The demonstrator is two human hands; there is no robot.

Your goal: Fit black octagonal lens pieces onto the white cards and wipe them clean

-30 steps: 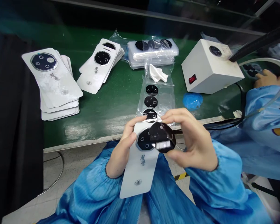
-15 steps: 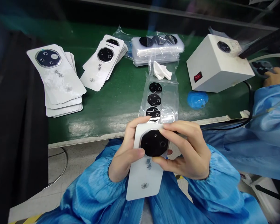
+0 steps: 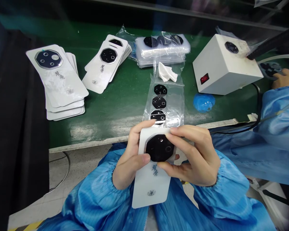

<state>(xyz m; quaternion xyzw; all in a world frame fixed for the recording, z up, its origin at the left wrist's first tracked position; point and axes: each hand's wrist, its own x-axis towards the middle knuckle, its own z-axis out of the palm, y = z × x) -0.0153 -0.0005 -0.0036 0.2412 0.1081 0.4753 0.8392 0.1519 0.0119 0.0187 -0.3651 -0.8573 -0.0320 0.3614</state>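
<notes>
I hold a white phone back cover (image 3: 152,181) over my lap, just in front of the green bench. My left hand (image 3: 131,154) grips its left edge, fingers wrapped round the top and thumb by the camera area. My right hand (image 3: 195,157) pinches a black octagonal lens piece (image 3: 159,148) that lies flat on the cover's camera opening, forefinger above it and thumb below. Just beyond my hands, a clear plastic strip (image 3: 170,106) on the bench carries three more black lens pieces.
Two stacks of white back covers (image 3: 60,86) (image 3: 106,65) lie at the left. A bagged pile of lens strips (image 3: 163,51), a white wipe (image 3: 167,73), a blue lump (image 3: 204,102) and a white box with a red switch (image 3: 221,67) lie further back. Another person's blue sleeve (image 3: 276,109) is at the right.
A second ago my right hand held the black lens piece tilted above the cover. It now lies flat on the camera opening, pinched by my forefinger and thumb. The cover has barely moved.
</notes>
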